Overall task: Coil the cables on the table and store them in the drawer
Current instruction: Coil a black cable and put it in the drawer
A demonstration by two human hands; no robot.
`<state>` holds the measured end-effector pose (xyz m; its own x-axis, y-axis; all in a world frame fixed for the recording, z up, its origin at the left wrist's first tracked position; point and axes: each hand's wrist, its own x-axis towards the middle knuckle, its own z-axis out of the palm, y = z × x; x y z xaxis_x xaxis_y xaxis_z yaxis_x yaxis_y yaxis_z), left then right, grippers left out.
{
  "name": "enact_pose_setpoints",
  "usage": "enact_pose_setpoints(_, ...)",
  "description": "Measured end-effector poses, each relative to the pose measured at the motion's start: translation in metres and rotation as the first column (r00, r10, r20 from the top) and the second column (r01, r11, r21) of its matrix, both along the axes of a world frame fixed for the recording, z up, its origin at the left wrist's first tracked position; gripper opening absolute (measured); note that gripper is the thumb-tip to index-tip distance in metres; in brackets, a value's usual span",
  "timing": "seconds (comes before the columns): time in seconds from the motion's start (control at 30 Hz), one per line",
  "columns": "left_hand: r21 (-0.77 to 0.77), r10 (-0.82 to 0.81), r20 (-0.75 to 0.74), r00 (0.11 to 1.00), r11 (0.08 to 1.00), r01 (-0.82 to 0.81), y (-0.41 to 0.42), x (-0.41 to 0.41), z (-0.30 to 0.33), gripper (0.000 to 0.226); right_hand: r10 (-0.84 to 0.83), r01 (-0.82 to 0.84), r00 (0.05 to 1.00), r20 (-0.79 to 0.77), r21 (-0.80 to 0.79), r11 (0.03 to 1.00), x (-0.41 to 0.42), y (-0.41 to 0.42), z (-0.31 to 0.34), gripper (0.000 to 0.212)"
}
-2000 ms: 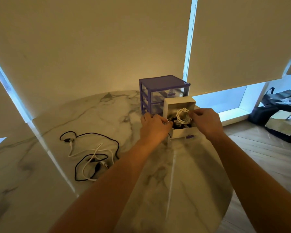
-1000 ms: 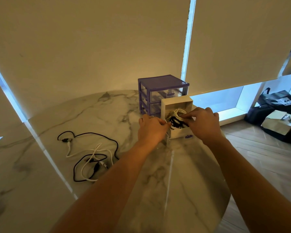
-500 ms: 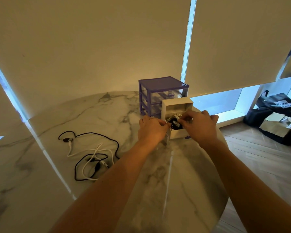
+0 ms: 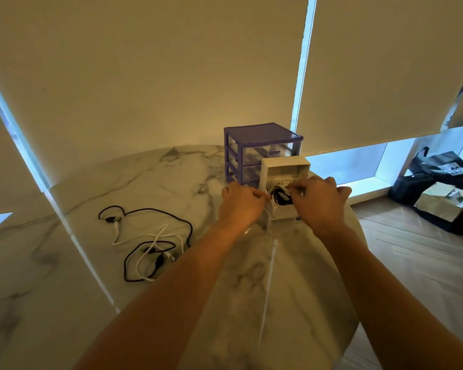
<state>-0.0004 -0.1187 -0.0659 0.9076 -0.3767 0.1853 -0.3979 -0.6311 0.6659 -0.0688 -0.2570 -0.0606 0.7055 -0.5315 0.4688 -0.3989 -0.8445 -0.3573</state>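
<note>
A purple mini chest of drawers (image 4: 262, 145) stands at the back of the marble table (image 4: 171, 182). In front of it sits a pulled-out white drawer (image 4: 286, 169) holding coiled black and white cables (image 4: 280, 194). My left hand (image 4: 239, 205) grips the drawer's near left corner. My right hand (image 4: 318, 201) covers the drawer's right side, its fingers curled onto the cables inside. A tangle of loose black and white cables (image 4: 150, 241) lies on the table to the left.
Roller blinds hang behind the table. On the wooden floor to the right are black bags (image 4: 422, 180) and a cardboard box (image 4: 447, 204). The round table's edge curves close by the drawer on the right.
My right hand has moved left over the drawer and pressed the white coil down among the black cables. The left hand has stayed on the drawer's corner.
</note>
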Motion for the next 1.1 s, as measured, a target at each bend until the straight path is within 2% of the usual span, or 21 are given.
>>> enact_pose_setpoints(0.13,-0.147,0.011,0.014,1.0,0.989,-0.009,0.024,0.009,0.005,0.022,0.1,-0.118,0.98,0.17,0.1,0.988,0.0,0.035,0.01,0.02)
enact_pose_setpoints(0.3,-0.125,0.147,0.13,0.98,0.983,-0.131,0.077,0.025,0.017,0.015,0.294,-0.347,0.928,0.231,0.24,0.907,0.012,0.091,0.015,0.01)
enact_pose_setpoints(0.37,-0.11,0.174,0.164,0.971,0.981,-0.157,0.1,0.031,0.018,0.02,0.353,-0.394,0.918,0.179,0.329,0.858,0.019,0.112,0.016,0.012)
enact_pose_setpoints(0.5,-0.045,0.22,0.193,0.956,0.975,-0.216,0.145,0.038,0.016,0.019,0.481,-0.433,0.876,-0.034,0.383,0.816,0.047,0.143,0.005,0.025)
enact_pose_setpoints(0.67,0.055,0.302,0.192,0.934,0.947,-0.317,0.189,0.046,-0.005,0.024,0.463,-0.387,0.84,-0.284,0.285,0.877,0.071,0.176,-0.01,0.029)
enact_pose_setpoints(0.77,0.166,0.33,0.227,0.916,0.914,-0.37,0.206,0.048,-0.02,0.025,0.419,-0.345,0.848,-0.324,0.264,0.901,0.081,0.186,-0.019,0.029)
enact_pose_setpoints(0.93,0.275,0.397,0.203,0.895,0.854,-0.441,0.221,0.056,-0.034,0.037,0.398,-0.333,0.893,-0.209,0.287,0.898,0.083,0.19,-0.029,0.021)
enact_pose_setpoints(1.0,0.314,0.418,0.194,0.887,0.83,-0.46,0.223,0.06,-0.037,0.038,0.376,-0.324,0.923,-0.078,0.366,0.872,0.08,0.185,-0.026,0.019)
enact_pose_setpoints(1.1,0.241,0.457,0.243,0.856,0.826,-0.509,0.226,0.064,-0.035,0.035,0.296,-0.333,0.943,0.154,0.481,0.811,0.076,0.173,-0.017,0.013)
